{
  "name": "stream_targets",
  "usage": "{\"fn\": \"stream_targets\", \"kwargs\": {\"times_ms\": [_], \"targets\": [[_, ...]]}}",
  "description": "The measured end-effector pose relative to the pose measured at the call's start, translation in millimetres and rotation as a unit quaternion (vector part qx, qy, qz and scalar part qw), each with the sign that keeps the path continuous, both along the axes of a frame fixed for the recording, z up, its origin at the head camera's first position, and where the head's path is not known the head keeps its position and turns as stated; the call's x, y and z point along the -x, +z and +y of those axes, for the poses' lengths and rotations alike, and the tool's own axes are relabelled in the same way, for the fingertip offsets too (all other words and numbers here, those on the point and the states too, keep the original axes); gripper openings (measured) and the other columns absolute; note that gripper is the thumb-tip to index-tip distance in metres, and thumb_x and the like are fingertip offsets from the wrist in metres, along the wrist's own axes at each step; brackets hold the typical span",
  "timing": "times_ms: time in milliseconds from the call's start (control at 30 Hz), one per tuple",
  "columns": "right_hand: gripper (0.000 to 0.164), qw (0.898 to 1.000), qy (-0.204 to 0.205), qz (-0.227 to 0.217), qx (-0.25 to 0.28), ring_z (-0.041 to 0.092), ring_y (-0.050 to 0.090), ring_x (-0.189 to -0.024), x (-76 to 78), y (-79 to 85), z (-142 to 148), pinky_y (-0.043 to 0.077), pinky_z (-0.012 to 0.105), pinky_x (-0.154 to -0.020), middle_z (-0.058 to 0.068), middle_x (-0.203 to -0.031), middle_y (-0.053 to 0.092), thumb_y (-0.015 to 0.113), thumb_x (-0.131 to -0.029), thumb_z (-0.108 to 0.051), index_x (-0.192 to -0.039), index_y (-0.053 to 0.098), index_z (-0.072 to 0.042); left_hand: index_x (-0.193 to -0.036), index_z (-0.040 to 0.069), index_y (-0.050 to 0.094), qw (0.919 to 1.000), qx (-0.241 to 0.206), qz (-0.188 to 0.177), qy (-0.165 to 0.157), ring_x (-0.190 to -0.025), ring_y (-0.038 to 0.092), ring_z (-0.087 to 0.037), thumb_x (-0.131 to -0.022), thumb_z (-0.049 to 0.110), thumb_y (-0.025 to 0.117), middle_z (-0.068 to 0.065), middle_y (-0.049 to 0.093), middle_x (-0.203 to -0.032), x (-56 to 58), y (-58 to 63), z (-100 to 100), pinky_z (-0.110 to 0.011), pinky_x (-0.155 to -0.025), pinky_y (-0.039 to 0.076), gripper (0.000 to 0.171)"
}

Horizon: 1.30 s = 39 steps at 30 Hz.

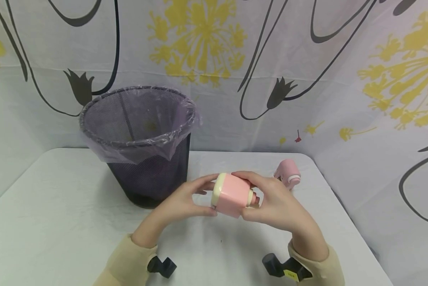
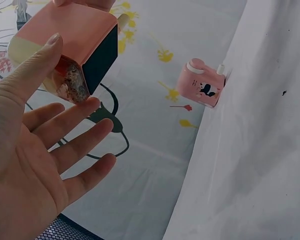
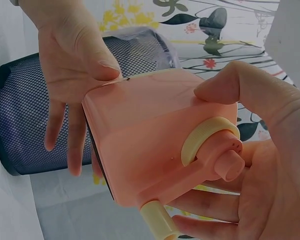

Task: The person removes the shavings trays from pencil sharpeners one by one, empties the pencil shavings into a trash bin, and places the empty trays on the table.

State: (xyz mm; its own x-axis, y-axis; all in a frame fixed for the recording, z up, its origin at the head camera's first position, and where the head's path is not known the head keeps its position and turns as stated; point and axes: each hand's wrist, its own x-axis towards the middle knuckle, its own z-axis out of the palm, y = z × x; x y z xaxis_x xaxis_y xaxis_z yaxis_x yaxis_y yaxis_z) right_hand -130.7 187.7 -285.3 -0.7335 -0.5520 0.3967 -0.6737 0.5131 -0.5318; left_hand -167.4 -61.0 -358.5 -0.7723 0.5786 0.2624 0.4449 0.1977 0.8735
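A pink and cream crank pencil sharpener [image 1: 231, 194] is held above the table, between both hands. My right hand [image 1: 279, 202] grips it near the crank end, its thumb and fingers on opposite sides. In the right wrist view the crank [image 3: 190, 167] with its cream knob faces that palm. My left hand [image 1: 185, 202] has its thumb and fingertips at the cream end; its other fingers spread out in the left wrist view. Shavings [image 2: 71, 85] show at a lower corner of the sharpener, beside its dark base.
A mesh waste bin [image 1: 153, 174] with a translucent purple liner stands at the back left of the white table [image 1: 56, 222]. A second, smaller pink sharpener [image 1: 287, 173] is at the back right. Patterned cloth [image 1: 221, 127] hangs behind.
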Motion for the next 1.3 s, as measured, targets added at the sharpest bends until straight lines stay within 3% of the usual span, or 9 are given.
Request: {"fn": "stream_targets", "kwargs": {"times_ms": [300, 567, 1000, 1300], "targets": [[0.064, 1.0, 0.009, -0.002, -0.004, 0.007, 0.055, -0.08, -1.3, -0.1, -0.1, 0.045, 0.024, -0.063, -0.013, -0.098, 0.061, 0.069, -0.063, -0.004, -0.124, 0.058, -0.021, -0.139, 0.009, 0.049, 1.0, 0.004, 0.002, -0.008, -0.12, 0.052, -0.013, -0.073, 0.02, 0.085, 0.001, 0.054, -0.135, -2.6, 1.4, 1.0, -0.045, -0.1, 0.041, 0.076], [0.063, 1.0, 0.021, -0.007, 0.002, 0.006, 0.054, -0.08, -1.1, 0.0, 0.0, 0.045, 0.024, -0.06, -0.013, -0.095, 0.061, 0.067, -0.063, -0.002, -0.122, 0.059, -0.022, -0.13, 0.008, 0.059, 0.9998, 0.01, 0.012, -0.01, -0.119, 0.052, -0.011, -0.072, 0.021, 0.086, 0.003, 0.061, -0.127, -3.0, 1.8, 1.4, -0.041, -0.098, 0.043, 0.065], [0.062, 0.998, 0.043, -0.036, -0.002, 0.008, 0.056, -0.087, -0.8, -0.5, 1.0, 0.047, 0.025, -0.074, -0.014, -0.103, 0.062, 0.07, -0.067, -0.004, -0.125, 0.059, -0.022, -0.122, 0.011, 0.063, 0.9996, 0.025, -0.003, -0.012, -0.109, 0.057, -0.012, -0.067, 0.026, 0.088, 0.008, 0.065, -0.115, -5.5, 5.2, -0.4, -0.04, -0.097, 0.042, 0.062], [0.06, 0.996, 0.066, -0.054, -0.007, 0.009, 0.056, -0.088, -0.6, -0.1, 2.9, 0.047, 0.026, -0.076, -0.012, -0.103, 0.062, 0.071, -0.071, -0.005, -0.128, 0.057, -0.02, -0.115, 0.012, 0.064, 0.9992, 0.034, -0.001, -0.021, -0.104, 0.059, -0.011, -0.065, 0.028, 0.089, 0.009, 0.066, -0.108, -9.4, 9.5, -1.5, -0.04, -0.096, 0.043, 0.058]]}}
